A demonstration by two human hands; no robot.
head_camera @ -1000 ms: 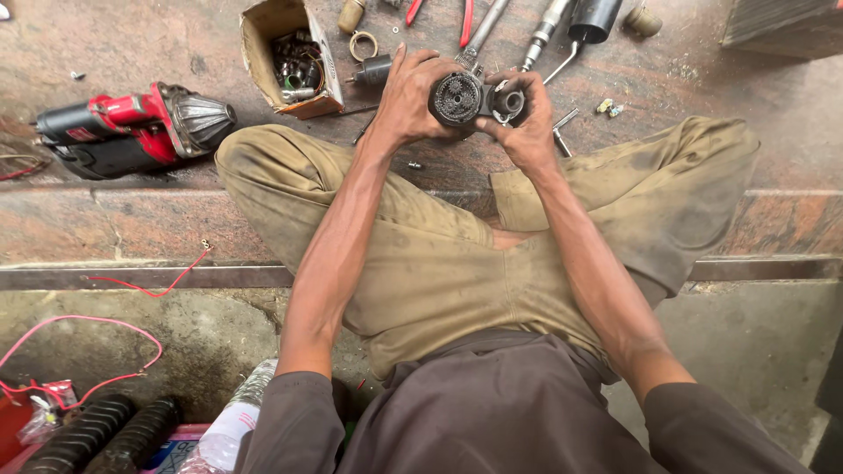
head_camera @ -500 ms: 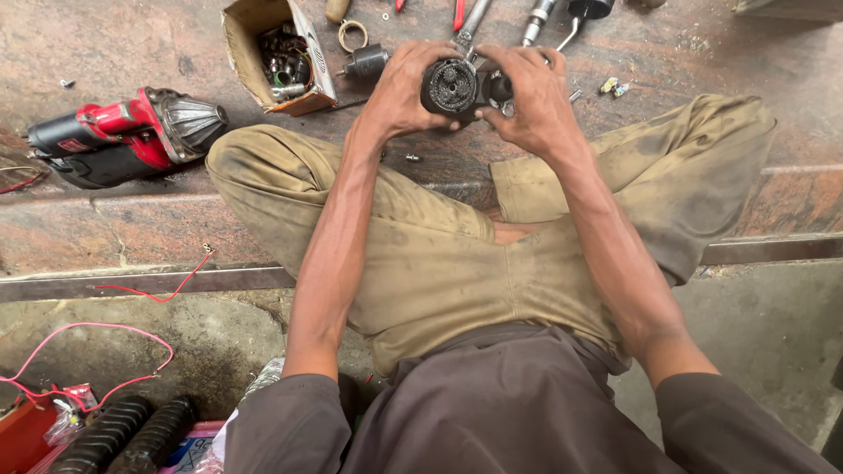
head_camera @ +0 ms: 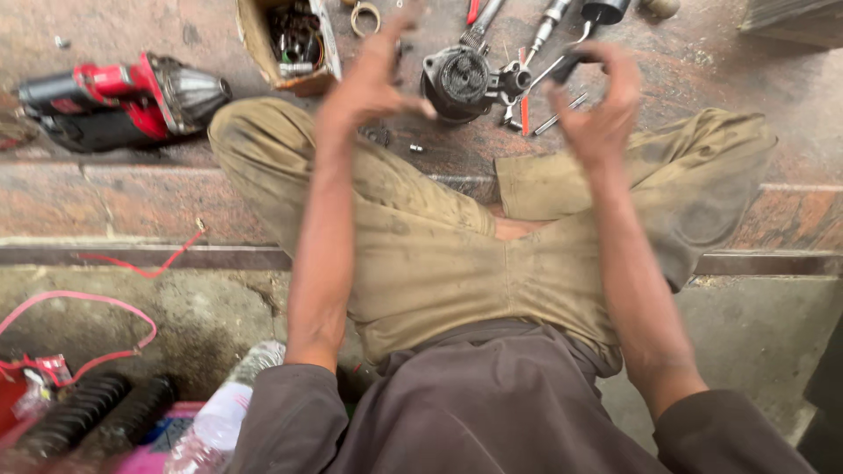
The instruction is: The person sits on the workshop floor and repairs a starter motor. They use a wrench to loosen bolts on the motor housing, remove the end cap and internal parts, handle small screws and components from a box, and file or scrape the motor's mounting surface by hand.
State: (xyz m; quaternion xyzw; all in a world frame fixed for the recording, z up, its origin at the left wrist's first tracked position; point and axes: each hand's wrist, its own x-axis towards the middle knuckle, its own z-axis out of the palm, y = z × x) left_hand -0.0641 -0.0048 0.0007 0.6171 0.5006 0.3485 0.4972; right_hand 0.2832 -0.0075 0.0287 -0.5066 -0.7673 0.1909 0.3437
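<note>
Both my forearms run up from my lap toward twelve o'clock, elbows bent, over my crossed legs in dusty olive trousers (head_camera: 439, 254). My left hand (head_camera: 373, 79) is lifted off the floor, blurred, palm turned toward the middle, its fingers (head_camera: 399, 26) spread upward and the thumb poking out toward three o'clock. It clasps nothing. My right hand (head_camera: 601, 110) is raised the same way, fingers curled loosely inward like a hook, with nothing inside them that I can make out; a dark rod-shaped tool handle (head_camera: 571, 63) shows just past the fingertips, but whether they touch it I cannot tell.

The black round motor housing (head_camera: 461, 81) sits on the stone floor (head_camera: 746, 79) between my two hands, free of both. From my left hand it lies at three o'clock, just beside the thumb tip. From my right hand it lies at about ten o'clock, near but apart. Its ribbed round face looks up at me, and a smaller metal lug sticks out of its side toward three o'clock.

Around it: a small open cardboard box (head_camera: 285, 44) of metal parts at eleven o'clock of my left hand, a metal ring (head_camera: 364, 16) just beside the box, and a red and black power tool (head_camera: 114, 101) well off at nine o'clock. Screwdrivers and pliers (head_camera: 536, 35) lie scattered at twelve o'clock beyond the housing. At seven o'clock, down by my side, lie pink wire (head_camera: 79, 303) and black ribbed rubber boots (head_camera: 83, 417).
</note>
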